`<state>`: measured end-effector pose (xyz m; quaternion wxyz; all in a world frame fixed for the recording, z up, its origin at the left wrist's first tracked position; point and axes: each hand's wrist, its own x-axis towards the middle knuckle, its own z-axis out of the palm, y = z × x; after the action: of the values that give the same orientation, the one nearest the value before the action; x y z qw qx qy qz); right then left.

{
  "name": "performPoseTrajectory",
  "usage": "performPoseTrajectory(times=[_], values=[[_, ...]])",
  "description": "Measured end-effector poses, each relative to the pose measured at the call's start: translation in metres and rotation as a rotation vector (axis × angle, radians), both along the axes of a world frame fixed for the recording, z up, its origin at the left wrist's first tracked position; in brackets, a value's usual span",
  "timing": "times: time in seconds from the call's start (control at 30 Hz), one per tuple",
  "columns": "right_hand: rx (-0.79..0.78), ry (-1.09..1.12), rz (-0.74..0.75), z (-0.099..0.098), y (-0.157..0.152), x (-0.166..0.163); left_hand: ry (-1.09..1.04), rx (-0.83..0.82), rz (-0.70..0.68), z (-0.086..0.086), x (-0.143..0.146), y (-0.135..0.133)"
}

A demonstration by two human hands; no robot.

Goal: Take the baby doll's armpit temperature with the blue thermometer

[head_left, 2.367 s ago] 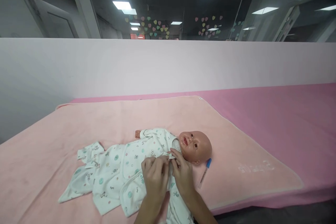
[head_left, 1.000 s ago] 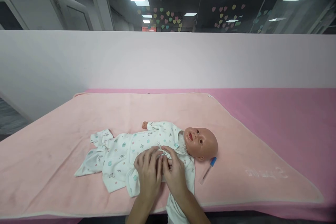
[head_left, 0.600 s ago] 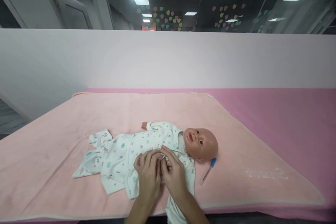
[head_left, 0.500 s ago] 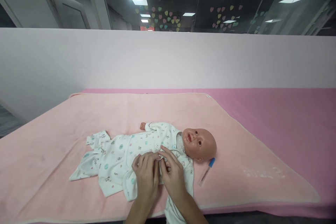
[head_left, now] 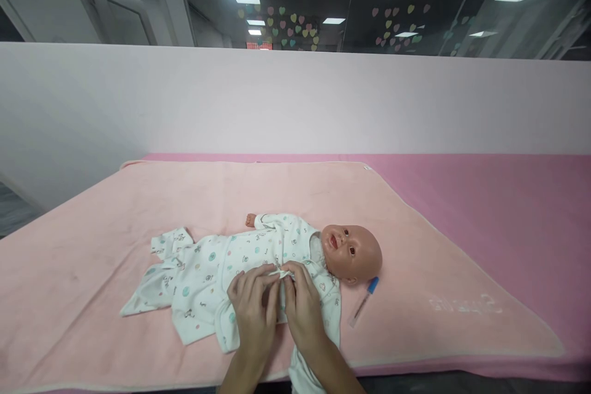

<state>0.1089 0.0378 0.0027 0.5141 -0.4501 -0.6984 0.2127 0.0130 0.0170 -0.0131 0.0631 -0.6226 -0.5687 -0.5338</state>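
Clearly, your left hand [head_left: 253, 305] and right hand [head_left: 301, 306] sat side by side on the chest of the baby doll [head_left: 295, 252], fingertips pinched together on a small fold of the printed white romper [head_left: 217, 274] at its front opening, while the doll lay on its back on the pale pink blanket [head_left: 415, 271] with its head to your right. To do this well, as I judged it, you needed both edges kept flat and lined up, pressing straight down between the fingertips rather than tugging the cloth sideways; the thermometer [head_left: 363, 302] lay just beside the doll's head, apart from both hands
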Motion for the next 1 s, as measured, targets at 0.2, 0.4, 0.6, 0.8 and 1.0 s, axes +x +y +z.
performPoseTrajectory(times=[0.2, 0.4, 0.6, 0.8, 1.0], values=[[-0.049, -0.004, -0.004, -0.003, 0.000, -0.002, 0.029, 0.031, 0.036, 0.003, 0.000, -0.001], [-0.052, -0.008, -0.024, -0.001, 0.000, -0.001, 0.006, 0.058, -0.010, 0.013, 0.002, -0.004], [-0.044, -0.006, -0.022, 0.000, -0.002, -0.001, -0.020, 0.083, -0.034, 0.015, 0.004, -0.006], [-0.044, -0.003, -0.027, -0.001, -0.001, -0.001, -0.013, 0.066, -0.029, 0.011, 0.003, -0.005], [-0.042, -0.008, -0.033, 0.000, 0.000, 0.001, -0.003, 0.061, -0.008, 0.011, 0.003, -0.006]])
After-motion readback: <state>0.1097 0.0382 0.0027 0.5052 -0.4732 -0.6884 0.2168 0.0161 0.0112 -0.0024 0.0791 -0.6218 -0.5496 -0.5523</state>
